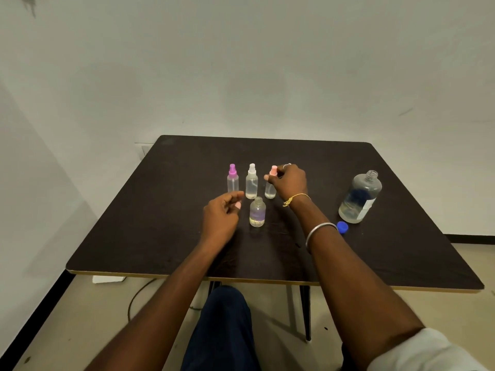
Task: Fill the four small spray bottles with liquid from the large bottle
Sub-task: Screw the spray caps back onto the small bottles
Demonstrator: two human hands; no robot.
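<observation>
The left hand (221, 218) hovers, fingers loosely curled and holding nothing, beside the short open bottle (257, 213) (no top yet). The right hand (290, 180) pinches the top of the pink-topped bottle (270, 191), probably closing it. Next, the short one needs the large bottle (360, 198), standing open at the right.

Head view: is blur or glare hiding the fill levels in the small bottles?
Head view: left hand is motion-blurred; the open bottle is soft but glare-free, liquid faintly visible; right hand, pinching the pink-capped bottle, hides part of it; light is dim and even, shadows soft.
</observation>
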